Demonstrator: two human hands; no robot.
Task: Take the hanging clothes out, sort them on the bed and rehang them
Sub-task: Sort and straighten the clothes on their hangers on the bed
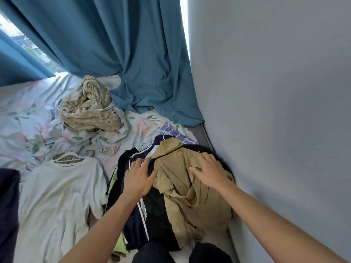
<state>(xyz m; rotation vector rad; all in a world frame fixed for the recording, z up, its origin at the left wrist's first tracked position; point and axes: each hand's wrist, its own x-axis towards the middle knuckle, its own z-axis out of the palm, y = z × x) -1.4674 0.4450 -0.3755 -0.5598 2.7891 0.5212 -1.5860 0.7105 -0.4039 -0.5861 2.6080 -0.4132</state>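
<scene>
A heap of clothes on hangers lies on the bed at the right, beside the wall. On top is a tan shirt (pixel 182 190), over dark navy garments (pixel 133 223) with white stripes and a lime green piece (pixel 121 245). My left hand (pixel 139 177) rests flat with spread fingers on the dark clothes at the tan shirt's left edge. My right hand (pixel 209 172) lies flat on the tan shirt's upper part. A white T-shirt (pixel 57 198) on a pale hanger (pixel 67 157) is spread out to the left. White wire hanger hooks (pixel 150 140) stick out behind the heap.
The bed has a floral sheet (pixel 22 118) with a crumpled beige patterned cloth (pixel 89 109) at the back. Teal curtains (pixel 114 44) hang behind it, and a grey wall (pixel 275 92) runs close on the right. A dark garment (pixel 8 205) lies at the left edge.
</scene>
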